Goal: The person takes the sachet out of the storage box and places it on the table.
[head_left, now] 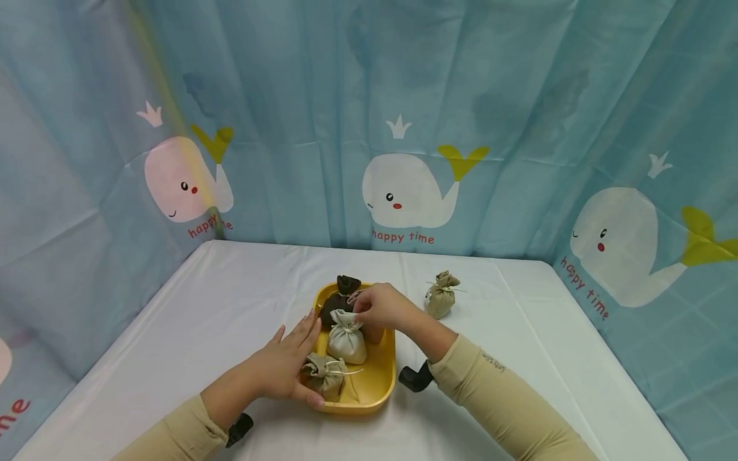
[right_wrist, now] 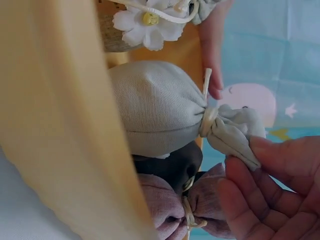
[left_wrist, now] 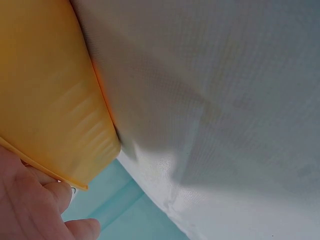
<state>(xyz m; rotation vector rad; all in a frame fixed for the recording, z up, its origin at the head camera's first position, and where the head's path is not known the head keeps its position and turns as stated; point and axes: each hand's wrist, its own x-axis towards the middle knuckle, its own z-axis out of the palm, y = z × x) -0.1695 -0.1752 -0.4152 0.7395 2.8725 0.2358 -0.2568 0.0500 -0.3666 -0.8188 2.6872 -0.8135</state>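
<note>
A yellow plastic tray [head_left: 377,384] stands on the white-covered table with several small drawstring pouches in it. My right hand [head_left: 382,307] pinches the gathered top of a pale grey pouch [right_wrist: 155,107] between thumb and fingers. The pouch's round body sits upright in the middle of the tray. Behind it is a dark brown pouch [head_left: 334,308], and a mauve pouch [right_wrist: 162,202] shows beside it in the right wrist view. A beige pouch with a white cloth flower [right_wrist: 147,22] lies at the near end. Spread along the tray's left rim, my left hand [head_left: 282,365] touches it with fingers extended.
Outside the tray, another beige pouch [head_left: 441,298] stands on the table [head_left: 496,358] at the back right. A blue curtain [head_left: 323,128] with whale prints hangs around the table's far and side edges. Black camera pieces [head_left: 416,378] sit under both wrists.
</note>
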